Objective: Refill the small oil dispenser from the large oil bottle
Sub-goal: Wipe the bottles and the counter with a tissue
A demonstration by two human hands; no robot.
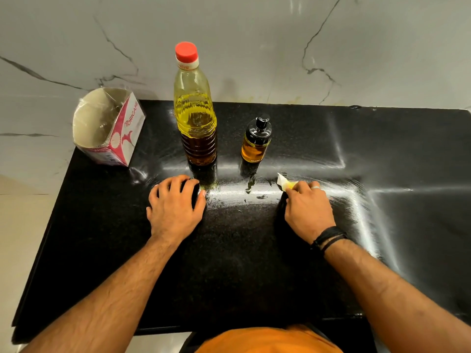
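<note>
We saw a black countertop (229, 263) against a grey marble wall (254, 34), streaked with shiny smears across its middle. At its far left corner stood an opened pink and white tissue box (112, 128), tilted toward us. Right of it, the large oil bottle (195, 110) stood upright with its red cap (186, 51) on, part full of yellow oil. The small oil dispenser (256, 140) stood upright just right of the bottle, apart from it, its black pump top on and amber oil inside. Our left hand (175, 207) rested on the counter just in front of the bottle, fingers loosely curled and holding nothing. Our right hand (308, 207), wearing 1 ring and black wrist bands, pinched an oily scrap of tissue (285, 182) against the counter, in front of and right of the dispenser. A few oil drops (261, 196) lay between the 2 hands.
</note>
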